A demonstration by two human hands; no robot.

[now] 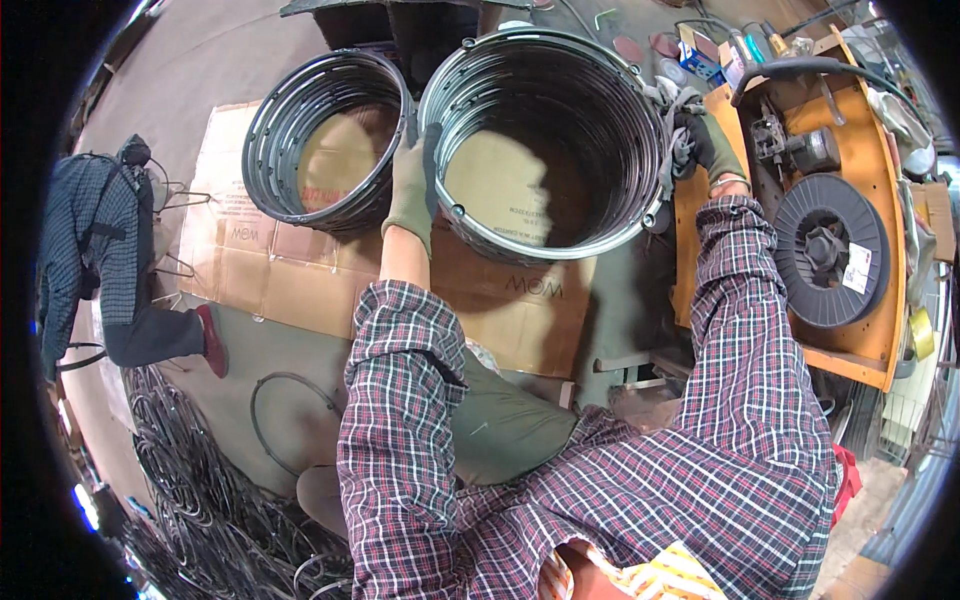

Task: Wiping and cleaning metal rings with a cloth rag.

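A tall stack of dark, shiny metal rings [545,252] stands on flattened cardboard [540,340] in front of me. My left hand [411,178], in an olive glove with dark fingertips, grips the left side of this stack. At its right side, my right hand [712,150], gloved too, is closed on a crumpled grey rag [682,125], which touches the outside of the rings. A smaller stack of similar rings [262,175] sits to the left, close beside my left hand. Part of my right fingers is hidden by the rag.
On the right, an orange wooden box [850,365] holds a black wire spool [832,250] and a small motor [810,150]. A heap of black wire [210,480] lies at lower left. Another person [120,250] is at the far left. Discs and small boxes [700,60] lie at upper right.
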